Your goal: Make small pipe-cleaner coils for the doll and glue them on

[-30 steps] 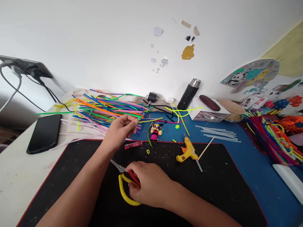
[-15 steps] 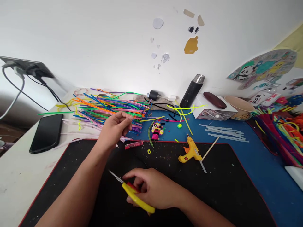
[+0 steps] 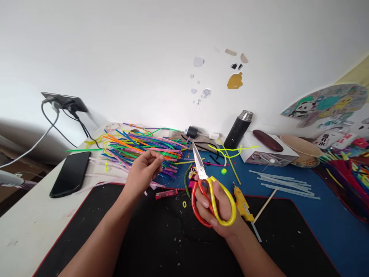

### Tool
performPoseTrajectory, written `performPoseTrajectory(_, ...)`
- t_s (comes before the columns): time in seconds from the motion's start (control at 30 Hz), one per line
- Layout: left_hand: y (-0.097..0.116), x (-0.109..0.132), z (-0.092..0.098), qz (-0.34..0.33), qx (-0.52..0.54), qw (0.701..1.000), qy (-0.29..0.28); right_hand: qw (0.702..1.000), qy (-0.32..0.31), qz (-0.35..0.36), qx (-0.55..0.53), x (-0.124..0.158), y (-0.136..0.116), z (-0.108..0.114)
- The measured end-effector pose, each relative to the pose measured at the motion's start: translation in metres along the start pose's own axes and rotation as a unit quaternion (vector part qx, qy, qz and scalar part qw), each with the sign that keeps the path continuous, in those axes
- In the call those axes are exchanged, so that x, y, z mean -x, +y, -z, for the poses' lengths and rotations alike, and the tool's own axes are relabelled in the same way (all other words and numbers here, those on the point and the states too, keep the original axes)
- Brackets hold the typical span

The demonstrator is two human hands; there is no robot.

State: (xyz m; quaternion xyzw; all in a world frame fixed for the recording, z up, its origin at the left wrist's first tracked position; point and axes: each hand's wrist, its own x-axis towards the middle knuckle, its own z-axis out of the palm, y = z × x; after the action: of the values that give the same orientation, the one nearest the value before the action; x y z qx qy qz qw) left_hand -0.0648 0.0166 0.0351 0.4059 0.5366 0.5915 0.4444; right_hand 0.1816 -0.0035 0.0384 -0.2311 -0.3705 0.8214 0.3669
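My left hand [image 3: 146, 167] is closed in a pinch, with a thin green pipe cleaner [image 3: 172, 146] sticking up and right from its fingertips. Behind it lies a heap of coloured pipe cleaners [image 3: 129, 144]. My right hand [image 3: 220, 207] grips scissors [image 3: 200, 165] by their red and yellow loops, blades together and pointing up and left. The scissors and hand partly cover a small pipe-cleaner figure [image 3: 192, 174]. A yellow hot glue gun [image 3: 243, 204] lies just right of my right hand.
A black mat [image 3: 155, 238] covers the front. A phone [image 3: 70, 173] lies left and a pink-red cutter-like tool [image 3: 166, 193] at the mat's edge. Glue sticks [image 3: 285, 184], a black thermos [image 3: 238, 129], a white box [image 3: 268, 154] and a bowl [image 3: 301, 148] stand or lie right.
My right hand has risen and turned, bringing the scissors from low over the mat to upright beside the left hand. The green pipe cleaner's end now shows at my left fingertips. The view has tilted up.
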Motion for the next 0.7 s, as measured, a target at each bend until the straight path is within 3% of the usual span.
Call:
performPoseTrajectory(0.27, 0.005, 0.005, -0.003, -0.003, -0.049, 0.999, 0.001, 0.994, 0.025, 0.035, 0.097, -0.035, -0.002, -0.007)
performPoseTrajectory(0.47, 0.014, 0.010, -0.007, -0.012, -0.059, 0.998, 0.017, 0.993, -0.044, 0.009, 0.107, -0.029, -0.003, -0.007)
performPoseTrajectory(0.7, 0.014, 0.016, -0.009, -0.029, -0.052, 0.998, 0.021, 0.983, 0.014, 0.037, 0.178, -0.017, 0.006, -0.001)
